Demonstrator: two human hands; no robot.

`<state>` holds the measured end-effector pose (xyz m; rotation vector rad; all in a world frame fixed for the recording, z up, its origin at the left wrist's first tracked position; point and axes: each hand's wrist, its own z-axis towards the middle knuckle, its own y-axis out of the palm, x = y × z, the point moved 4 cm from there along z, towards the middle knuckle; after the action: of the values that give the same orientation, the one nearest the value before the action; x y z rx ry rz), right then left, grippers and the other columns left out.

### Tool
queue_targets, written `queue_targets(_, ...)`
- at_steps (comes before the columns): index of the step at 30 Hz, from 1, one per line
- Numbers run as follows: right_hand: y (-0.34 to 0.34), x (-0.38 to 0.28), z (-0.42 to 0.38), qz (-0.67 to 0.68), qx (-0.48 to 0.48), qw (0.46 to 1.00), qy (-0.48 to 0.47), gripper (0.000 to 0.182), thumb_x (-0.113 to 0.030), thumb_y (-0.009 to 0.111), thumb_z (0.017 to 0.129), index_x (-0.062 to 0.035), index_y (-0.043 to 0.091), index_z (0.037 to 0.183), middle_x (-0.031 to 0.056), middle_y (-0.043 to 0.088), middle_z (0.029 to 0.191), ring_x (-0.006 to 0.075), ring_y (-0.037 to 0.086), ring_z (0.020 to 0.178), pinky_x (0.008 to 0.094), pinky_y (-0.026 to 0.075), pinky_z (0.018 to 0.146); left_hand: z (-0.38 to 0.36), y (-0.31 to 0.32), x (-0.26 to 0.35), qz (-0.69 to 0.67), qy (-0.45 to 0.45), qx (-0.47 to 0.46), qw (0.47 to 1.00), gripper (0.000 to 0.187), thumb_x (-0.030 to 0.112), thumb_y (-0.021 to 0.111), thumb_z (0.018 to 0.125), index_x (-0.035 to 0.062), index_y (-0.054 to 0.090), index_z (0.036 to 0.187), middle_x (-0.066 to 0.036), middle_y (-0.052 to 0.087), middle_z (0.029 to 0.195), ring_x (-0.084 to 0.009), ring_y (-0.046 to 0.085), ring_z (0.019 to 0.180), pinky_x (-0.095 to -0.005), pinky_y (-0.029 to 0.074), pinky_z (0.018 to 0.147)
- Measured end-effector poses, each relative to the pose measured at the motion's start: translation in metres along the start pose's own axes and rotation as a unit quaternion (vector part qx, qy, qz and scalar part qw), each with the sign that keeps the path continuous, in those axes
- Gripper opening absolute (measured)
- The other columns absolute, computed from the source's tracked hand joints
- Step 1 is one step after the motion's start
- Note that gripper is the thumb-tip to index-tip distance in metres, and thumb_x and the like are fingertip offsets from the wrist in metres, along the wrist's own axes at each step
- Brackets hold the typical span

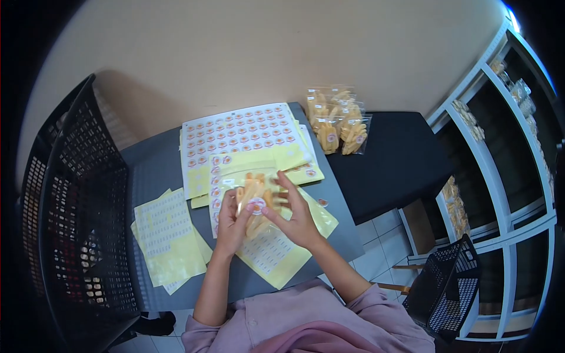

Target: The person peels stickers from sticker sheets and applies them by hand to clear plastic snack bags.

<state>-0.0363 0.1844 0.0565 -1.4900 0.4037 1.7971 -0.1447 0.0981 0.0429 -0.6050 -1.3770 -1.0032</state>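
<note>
Between my two hands is a clear plastic bag of pale yellow snack sticks (254,189), held above the table. A round sticker (256,206) with an orange centre sits on its front. My left hand (232,219) grips the bag's left side, thumb at the sticker's edge. From the right, my right hand (296,215) holds the bag with its thumb by the sticker and its other fingers spread behind. Beneath lie yellow backing sheets with round stickers (215,176) and a sheet of small white labels (268,252).
Large sheets of round stickers (235,132) cover the back of the grey table (159,162). Label sheets (168,235) lie at left beside a tall black crate (88,194). Filled bags (341,120) stand by a black-covered table (388,159). Shelves (500,217) and a black basket (444,288) are at right.
</note>
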Motion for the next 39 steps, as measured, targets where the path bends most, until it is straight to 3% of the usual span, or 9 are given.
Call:
queue_targets(6,-0.017,-0.004,-0.011,0.061,-0.080,0.994,0.033,0.049,-0.009,0.065,0.074,0.0038,0.044,0.116,0.0086,0.053,0.105,0.0139,0.054,0.092,0.0270,0.046,0.078,-0.001,0.022,0.013,0.030,0.035,0.022,0.999,0.045,0.006,0.049,0.083,0.0019,0.027,0.121,-0.013,0.041,0.117,-0.0167,0.042,0.107,-0.0277,0.037,0.087)
queue_targets(7,-0.025,0.000,-0.011,0.065,-0.055,0.996,0.028,0.048,-0.008,0.065,0.074,0.0034,0.043,0.115,0.0077,0.054,0.104,0.0137,0.054,0.092,0.0271,0.046,0.078,-0.001,0.024,0.007,0.060,0.035,0.005,0.998,0.058,0.018,0.049,0.084,0.0038,0.016,0.129,-0.015,0.031,0.129,-0.0212,0.036,0.114,-0.0324,0.033,0.091)
queue_targets(11,-0.094,0.033,0.002,0.160,0.133,0.978,0.014,0.038,-0.004,0.062,0.075,0.0005,0.047,0.109,0.0071,0.055,0.100,0.0116,0.053,0.092,0.0256,0.046,0.076,0.001,0.035,0.023,0.105,0.084,0.001,0.991,0.066,0.042,0.043,0.082,0.0066,0.015,0.131,-0.015,0.025,0.135,-0.0257,0.033,0.117,-0.0374,0.028,0.093)
queue_targets(16,-0.199,0.096,0.023,0.097,0.368,0.924,-0.028,0.034,-0.002,0.057,0.079,0.0031,0.043,0.110,0.0099,0.053,0.102,0.0152,0.053,0.094,0.0241,0.045,0.079,-0.018,0.015,0.030,0.098,0.080,0.054,0.990,0.057,0.039,0.043,0.083,0.0052,0.027,0.126,-0.015,0.033,0.130,-0.0251,0.033,0.117,-0.0367,0.029,0.093)
queue_targets(18,-0.215,0.136,0.033,0.086,0.322,0.943,-0.002,0.037,-0.003,0.060,0.078,0.0048,0.044,0.111,0.0106,0.054,0.102,0.0150,0.054,0.093,0.0243,0.045,0.079,-0.029,0.000,0.029,0.127,0.061,0.116,0.983,0.062,0.047,0.043,0.081,0.0056,0.030,0.124,-0.015,0.034,0.129,-0.0231,0.034,0.116,-0.0350,0.030,0.092)
queue_targets(25,-0.199,0.209,0.065,-0.025,0.162,0.985,0.060,0.047,-0.015,0.068,0.072,0.0037,0.049,0.110,0.0129,0.058,0.099,0.0172,0.055,0.092,0.0292,0.044,0.078,-0.077,-0.042,0.016,0.161,0.040,0.249,0.954,0.047,0.039,0.038,0.086,0.0068,0.035,0.120,-0.011,0.037,0.126,-0.0217,0.035,0.116,-0.0344,0.032,0.091)
queue_targets(29,-0.195,0.205,0.075,-0.062,0.157,0.984,0.060,0.048,-0.018,0.068,0.071,0.0012,0.050,0.110,0.0139,0.057,0.099,0.0205,0.055,0.090,0.0313,0.044,0.078,-0.095,-0.055,0.010,0.170,0.024,0.304,0.937,0.044,0.039,0.036,0.087,0.0080,0.037,0.118,-0.011,0.038,0.125,-0.0218,0.035,0.116,-0.0350,0.033,0.090)
queue_targets(31,-0.197,0.183,0.074,-0.275,0.172,0.943,0.073,0.052,-0.021,0.069,0.069,0.0016,0.049,0.110,0.0124,0.057,0.096,0.0182,0.054,0.087,0.0295,0.043,0.077,-0.098,-0.057,0.006,0.161,0.024,0.317,0.934,0.043,0.039,0.036,0.088,0.0082,0.037,0.118,-0.011,0.038,0.125,-0.0217,0.035,0.115,-0.0350,0.033,0.090)
queue_targets(39,-0.197,0.189,0.063,-0.235,0.222,0.945,0.042,0.046,-0.018,0.068,0.067,-0.0017,0.051,0.107,0.0115,0.054,0.091,0.0212,0.053,0.077,0.0314,0.045,0.071,-0.104,-0.056,0.002,0.136,0.036,0.338,0.931,0.038,0.027,0.033,0.088,0.0040,0.037,0.117,-0.013,0.038,0.123,-0.0220,0.036,0.114,-0.0338,0.035,0.087)
